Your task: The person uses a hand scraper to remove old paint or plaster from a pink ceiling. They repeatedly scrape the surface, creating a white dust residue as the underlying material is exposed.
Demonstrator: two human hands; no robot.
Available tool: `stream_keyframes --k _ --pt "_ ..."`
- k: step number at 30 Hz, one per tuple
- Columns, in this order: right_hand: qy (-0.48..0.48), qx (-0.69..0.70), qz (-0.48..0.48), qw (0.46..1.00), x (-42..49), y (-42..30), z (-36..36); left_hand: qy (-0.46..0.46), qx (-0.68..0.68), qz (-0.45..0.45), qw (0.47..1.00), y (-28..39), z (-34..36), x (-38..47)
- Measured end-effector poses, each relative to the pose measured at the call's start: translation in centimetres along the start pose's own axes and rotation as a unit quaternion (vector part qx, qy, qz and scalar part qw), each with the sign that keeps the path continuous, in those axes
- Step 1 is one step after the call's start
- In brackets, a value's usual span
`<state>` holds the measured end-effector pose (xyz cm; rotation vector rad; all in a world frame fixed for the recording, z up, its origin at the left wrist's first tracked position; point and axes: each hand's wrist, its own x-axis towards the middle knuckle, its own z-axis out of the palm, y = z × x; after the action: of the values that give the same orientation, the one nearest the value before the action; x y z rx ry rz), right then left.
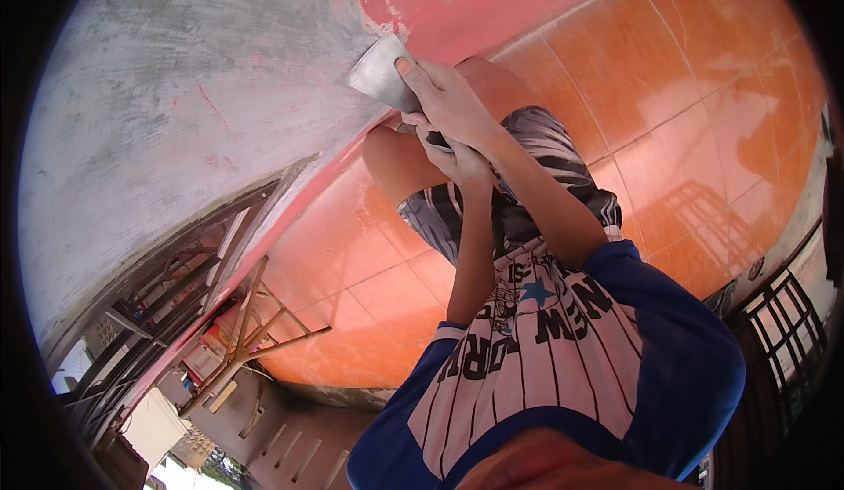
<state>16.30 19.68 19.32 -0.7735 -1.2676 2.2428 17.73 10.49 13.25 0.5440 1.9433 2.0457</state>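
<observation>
A broad metal scraper blade [384, 73] lies close to a wall [264, 61] of mottled grey and white. The thumb of my right hand [452, 98] rests on the blade, and its fingers close around the tool. Just below, my left hand [455, 158] is closed on a dark handle, partly hidden by the fingers. Whether that handle belongs to the same scraper or to another tool, I cannot tell. Pink paint [461, 2] with a ragged edge covers the wall beyond the blade.
Glossy orange floor tiles [659, 94] surround my bent legs. A wooden stand [244, 351] stands at the lower left, near a barred window opening [158, 285] in the wall. A dark metal grille [788, 325] is at the right.
</observation>
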Motion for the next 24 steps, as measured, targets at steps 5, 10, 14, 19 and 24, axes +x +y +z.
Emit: stream_keyframes --k 5,10,14,19,24 --pt "0.021 0.004 -0.024 0.999 -0.3 -0.3 0.9 -0.030 0.005 0.006 1.000 -0.2 -1.8 0.7" --pt "0.008 0.006 -0.150 0.989 -2.5 -5.7 3.6 -0.056 -0.016 0.067 0.996 2.3 -2.7 2.5" --pt "-0.024 0.057 -0.086 0.994 -2.3 -3.7 3.1 -0.064 -0.021 0.064 0.996 2.4 -2.6 2.7" --pt "-0.029 0.082 -0.082 0.993 -1.4 0.2 1.5 -0.020 0.027 0.055 0.998 0.5 -2.3 1.2" --pt "-0.037 0.100 -0.040 0.994 -1.0 0.4 1.1 -0.017 0.012 0.005 1.000 1.1 -2.0 0.9"
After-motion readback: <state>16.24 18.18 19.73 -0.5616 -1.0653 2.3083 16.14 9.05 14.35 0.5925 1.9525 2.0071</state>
